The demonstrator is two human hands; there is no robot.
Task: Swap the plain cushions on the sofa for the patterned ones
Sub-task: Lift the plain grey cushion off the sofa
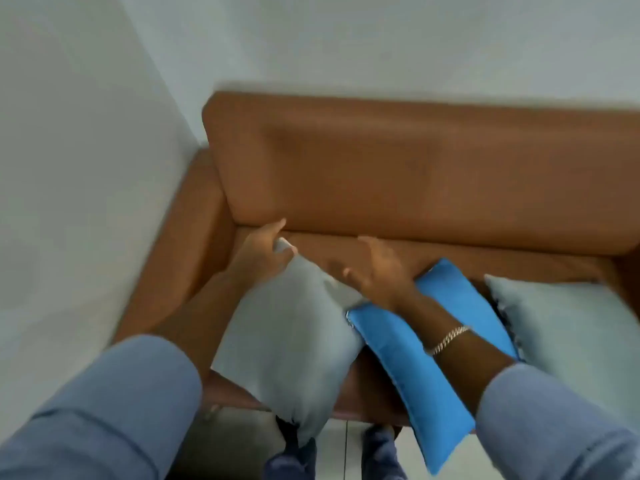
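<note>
On the seat of a tan leather sofa (398,161) lie three plain cushions. My left hand (258,251) grips the far corner of a pale grey cushion (287,344), which hangs partly over the seat's front edge. My right hand (379,268) hovers with spread fingers just over that cushion's right edge and holds nothing. A bright blue cushion (415,375) lies under my right forearm. Another pale grey cushion (568,327) rests at the right. No patterned cushion is in view.
White walls stand close behind and to the left of the sofa. The sofa's left armrest (187,237) is beside my left arm. My feet (381,452) stand on a light tiled floor against the sofa front.
</note>
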